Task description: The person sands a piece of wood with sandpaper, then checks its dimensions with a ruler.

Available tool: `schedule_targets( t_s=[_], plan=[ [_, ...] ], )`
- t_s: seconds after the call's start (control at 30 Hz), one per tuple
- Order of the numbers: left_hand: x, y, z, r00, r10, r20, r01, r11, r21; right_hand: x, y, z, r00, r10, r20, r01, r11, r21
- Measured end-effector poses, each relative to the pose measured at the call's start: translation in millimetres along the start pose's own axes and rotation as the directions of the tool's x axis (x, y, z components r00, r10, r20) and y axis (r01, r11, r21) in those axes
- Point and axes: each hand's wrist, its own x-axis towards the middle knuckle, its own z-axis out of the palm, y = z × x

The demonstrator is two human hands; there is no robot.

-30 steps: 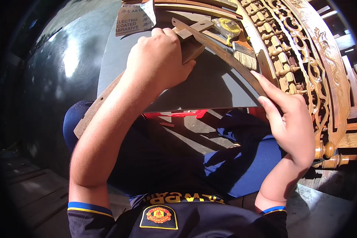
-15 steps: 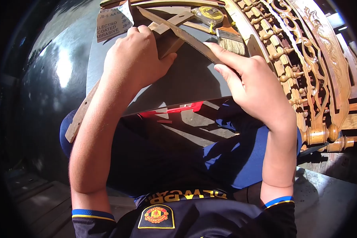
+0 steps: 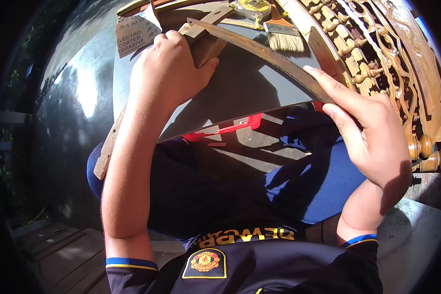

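Note:
My left hand is closed over a brown wooden piece, pressing it on the grey board. The fingers curl over the far side and the thumb lies along the near side. A long wooden strip with small holes shows beneath my left forearm; whether it joins the held piece is hidden. My right hand grips a narrow, rusty-brown saw, index finger stretched along the blade. Its handle is hidden in my palm. The blade's tip rests at the end of the wooden piece, close to my left fingers.
A sandpaper sheet stands at the back left. A tape measure and a paintbrush lie at the back of the grey board. Carved wooden furniture rises on the right. Something red shows under the board.
My right hand has drawn the saw back, right and towards me, so only the tip end is now over the wood. My left hand keeps its hold. The view has shifted slightly.

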Motion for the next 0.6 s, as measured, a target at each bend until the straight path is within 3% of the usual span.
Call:
schedule_targets(
  t_s=[0.1,0.13,0.2,0.27,0.37,0.4,0.53,0.6],
  plan=[
    [5,-1,3,1.000,-0.005,-0.013,0.005,1.000,-0.010,12,12,4,0.994,0.108,-0.036,-0.113,0.960,-0.255],
    [8,-2,3,1.000,-0.019,0.006,0.019,1.000,-0.004,17,21,11,0.992,-0.010,-0.123,-0.038,0.923,-0.383],
    [10,-3,1,0.998,-0.050,0.029,0.050,0.999,0.003,7,24,-1,1.000,-0.008,-0.024,0.008,1.000,-0.002],
    [12,-6,4,0.999,-0.037,0.014,0.037,0.999,0.016,-4,35,0,0.997,-0.077,-0.014,0.079,0.988,0.134],
    [6,-4,11,0.998,0.000,-0.068,0.004,0.999,0.052,-13,27,-8,0.999,-0.015,-0.040,0.020,0.991,0.135],
    [4,-2,12,0.993,0.017,-0.114,-0.010,0.998,0.064,-14,25,-11,0.997,-0.063,-0.037,0.064,0.997,0.034],
    [-8,7,11,0.967,0.016,-0.253,0.017,0.992,0.128,-21,11,-7,0.994,-0.079,-0.071,0.073,0.994,-0.083],
    [-11,0,15,0.941,0.021,-0.337,0.014,0.995,0.099,-24,4,-15,0.997,-0.053,-0.061,0.051,0.998,-0.024]
  ],
)
